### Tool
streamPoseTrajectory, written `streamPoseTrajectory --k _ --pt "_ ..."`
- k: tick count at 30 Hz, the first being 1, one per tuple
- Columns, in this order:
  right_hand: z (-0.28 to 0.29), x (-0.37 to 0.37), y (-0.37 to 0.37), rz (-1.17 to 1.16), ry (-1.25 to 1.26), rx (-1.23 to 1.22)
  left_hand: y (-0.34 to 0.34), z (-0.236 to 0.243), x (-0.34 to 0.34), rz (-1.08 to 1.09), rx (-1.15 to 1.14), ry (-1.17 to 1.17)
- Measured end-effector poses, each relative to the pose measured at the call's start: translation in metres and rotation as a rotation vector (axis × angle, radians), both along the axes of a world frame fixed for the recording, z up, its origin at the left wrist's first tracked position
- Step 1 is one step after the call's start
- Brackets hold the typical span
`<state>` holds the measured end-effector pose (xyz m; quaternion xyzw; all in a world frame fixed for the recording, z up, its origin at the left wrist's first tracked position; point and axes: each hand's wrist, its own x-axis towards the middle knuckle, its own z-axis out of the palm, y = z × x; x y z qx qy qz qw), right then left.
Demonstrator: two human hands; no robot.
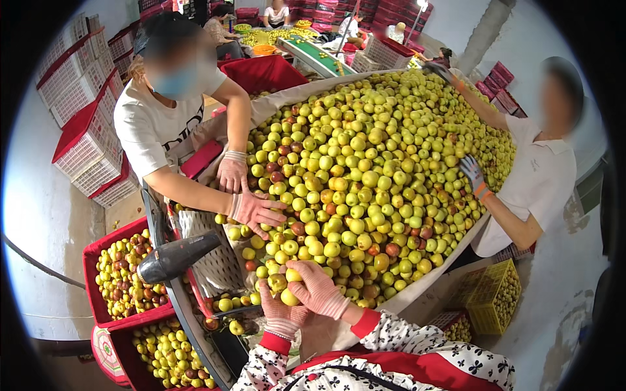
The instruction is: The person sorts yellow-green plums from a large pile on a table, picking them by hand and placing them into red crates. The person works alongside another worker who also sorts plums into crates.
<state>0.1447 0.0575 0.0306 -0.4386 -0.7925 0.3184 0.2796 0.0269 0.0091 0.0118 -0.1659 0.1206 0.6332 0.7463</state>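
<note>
A large heap of yellow-green jujubes (365, 163), some blushed reddish brown, fills a cloth-lined bin in front of me. At its near edge, my left hand (285, 311), in a pale pink knitted glove, is cupped palm up around a couple of jujubes (289, 298). Just above it on the right, my right hand (319, 288), gloved alike, curls its fingers over a jujube (294, 275). The two hands nearly touch. Part of the fruit in them is hidden by the fingers. Beside my left hand, more jujubes (235, 304) lie near a small outlet.
A co-worker's gloved hands (255, 210) reach into the heap from the left; another person's gloved hand (472, 174) rests on it at right. A black blower-like nozzle (179, 257) juts in at left. Red-lined crates (98, 313) and a yellow crate (486, 300) hold fruit below.
</note>
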Motion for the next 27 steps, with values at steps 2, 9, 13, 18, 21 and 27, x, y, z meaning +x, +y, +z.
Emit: streamPoseTrajectory --k 2,9,13,18,21,27 --pt "0.007 -0.004 -0.008 0.051 -0.18 0.106 -0.004 -0.012 -0.006 -0.031 -0.016 -0.053" --pt "0.026 0.005 0.013 0.092 -0.214 0.161 0.001 -0.015 -0.03 -0.009 0.138 0.015" --pt "0.047 0.052 0.081 -0.052 -0.432 0.312 0.012 -0.027 -0.047 0.036 0.045 0.059" --pt "0.075 0.105 0.186 -0.324 -0.994 0.367 0.014 -0.029 -0.044 0.0 0.098 0.067" --pt "0.063 0.119 0.225 -0.241 -1.162 0.231 0.017 -0.027 -0.042 -0.025 0.13 0.087" --pt "0.058 0.121 0.243 -0.253 -1.02 0.171 0.018 -0.022 -0.042 -0.019 0.12 0.113"
